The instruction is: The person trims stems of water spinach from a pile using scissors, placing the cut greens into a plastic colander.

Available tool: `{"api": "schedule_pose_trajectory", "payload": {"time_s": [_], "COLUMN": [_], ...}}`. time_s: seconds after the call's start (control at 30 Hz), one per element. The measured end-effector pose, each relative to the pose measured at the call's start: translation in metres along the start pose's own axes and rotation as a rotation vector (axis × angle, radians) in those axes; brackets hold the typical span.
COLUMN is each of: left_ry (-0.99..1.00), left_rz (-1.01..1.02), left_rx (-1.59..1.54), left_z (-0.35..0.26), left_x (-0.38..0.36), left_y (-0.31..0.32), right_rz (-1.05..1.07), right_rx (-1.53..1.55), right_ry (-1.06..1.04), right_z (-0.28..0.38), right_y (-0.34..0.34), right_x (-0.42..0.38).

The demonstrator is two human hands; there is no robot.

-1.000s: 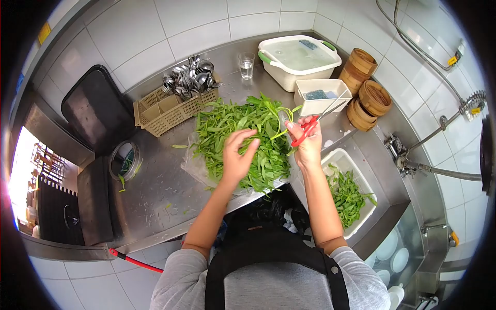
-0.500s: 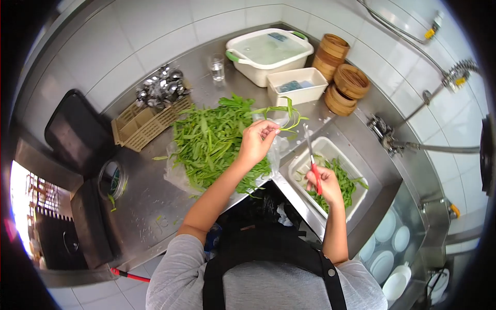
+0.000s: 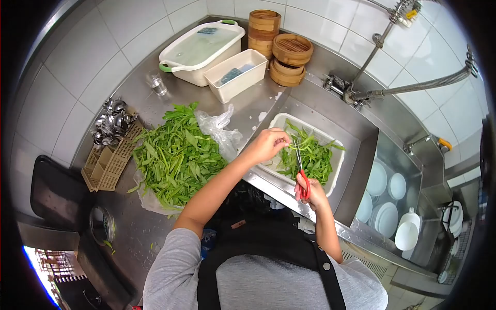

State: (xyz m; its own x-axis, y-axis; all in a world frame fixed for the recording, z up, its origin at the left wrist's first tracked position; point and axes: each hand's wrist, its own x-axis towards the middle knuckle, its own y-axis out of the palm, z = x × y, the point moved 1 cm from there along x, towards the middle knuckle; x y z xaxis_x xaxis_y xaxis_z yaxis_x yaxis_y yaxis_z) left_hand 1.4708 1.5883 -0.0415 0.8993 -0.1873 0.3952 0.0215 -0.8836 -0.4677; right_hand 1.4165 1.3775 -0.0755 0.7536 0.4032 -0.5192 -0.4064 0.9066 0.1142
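Observation:
My left hand (image 3: 269, 144) pinches a sprig of leafy greens (image 3: 295, 142) above the near-left part of a white basin (image 3: 337, 178). Red-handled scissors (image 3: 304, 187) are gripped in my right hand (image 3: 313, 195), their blades pointing up at the sprig; whether they touch its stem I cannot make out. Cut greens (image 3: 316, 164) lie in the basin, which sits in the steel sink. To the left of my left forearm, a large heap of long-leaved greens (image 3: 178, 157) spreads over a clear plastic bag (image 3: 223, 135) on the steel counter.
Behind the heap stand a water-filled white tub (image 3: 188, 70), a smaller cream tub (image 3: 235, 85), bamboo steamers (image 3: 292, 51) and a glass (image 3: 157, 85). A cutlery basket (image 3: 111, 163) is at left. A faucet (image 3: 343, 90) rises behind the sink; plates (image 3: 385, 217) sit at right.
My left hand has brought the sprig right and down over the basin, beside the scissors. The scissors stay in my right hand. My view has turned to the right.

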Motion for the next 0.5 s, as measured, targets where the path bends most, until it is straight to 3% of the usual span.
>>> {"api": "schedule_pose_trajectory", "payload": {"time_s": [0.2,0.3,0.43,0.5], "left_ry": [0.051,-0.046,-0.094,-0.143], "left_rz": [0.043,-0.041,-0.254,-0.563], "left_rx": [0.106,0.158,0.048,-0.088], "left_z": [0.029,0.038,0.007,-0.023], "left_x": [0.002,-0.009,-0.039,-0.065], "left_y": [0.051,0.062,0.009,-0.041], "right_rz": [-0.185,-0.264,-0.226,-0.243], "right_rx": [-0.052,-0.084,0.059,0.088], "right_ry": [0.047,0.176,0.134,0.126], "right_z": [-0.033,-0.045,-0.040,-0.036], "right_y": [-0.021,-0.035,-0.050,-0.052], "right_x": [0.018,0.025,0.022,0.024]}}
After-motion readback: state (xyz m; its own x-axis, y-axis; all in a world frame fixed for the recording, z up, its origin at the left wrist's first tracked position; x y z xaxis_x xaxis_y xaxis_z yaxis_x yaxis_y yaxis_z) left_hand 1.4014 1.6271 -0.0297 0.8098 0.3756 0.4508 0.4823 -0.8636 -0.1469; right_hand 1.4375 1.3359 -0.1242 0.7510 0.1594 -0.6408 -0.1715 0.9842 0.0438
